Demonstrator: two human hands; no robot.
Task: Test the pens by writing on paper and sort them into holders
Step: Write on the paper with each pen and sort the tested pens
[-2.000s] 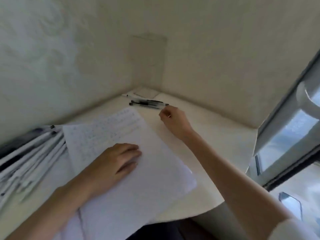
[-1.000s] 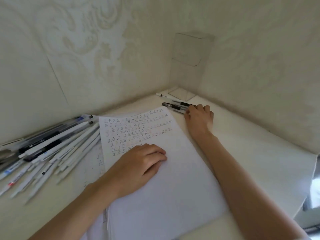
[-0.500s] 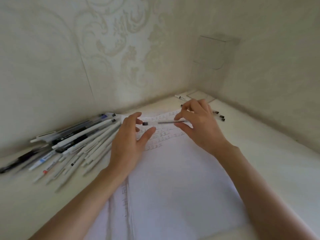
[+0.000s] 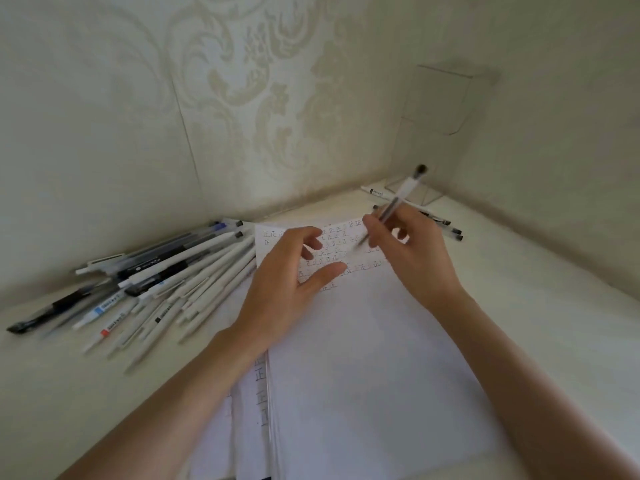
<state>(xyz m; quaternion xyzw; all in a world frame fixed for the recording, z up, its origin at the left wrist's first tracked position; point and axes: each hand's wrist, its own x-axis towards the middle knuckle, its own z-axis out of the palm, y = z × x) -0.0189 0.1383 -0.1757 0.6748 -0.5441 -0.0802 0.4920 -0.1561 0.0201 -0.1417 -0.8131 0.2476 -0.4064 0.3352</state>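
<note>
While the right hand [image 4: 415, 261] pinched a clear pen [image 4: 398, 200] between thumb and fingers, tip angled down at the written rows and cap end up toward 1 o'clock, the left hand [image 4: 287, 285] lay palm-down on the paper [image 4: 363, 358], fingers relaxed, thumb splayed. Tip-to-sheet contact couldn't be confirmed because of blur. The top sheet lay over other sheets, with rows of characters near its 12 o'clock edge. A loose pile of pens [image 4: 156, 282] sat at 9 o'clock of the left hand, reaching the paper's edge, mostly white barrels and some black. A few more pens [image 4: 438, 220] lay at 2 o'clock, just behind the right hand. A clear holder [image 4: 436, 98] stood in the wall corner at 1 o'clock, with one white pen [image 4: 372, 191] near its base. All of it was on the desk [image 4: 554, 323].
</note>
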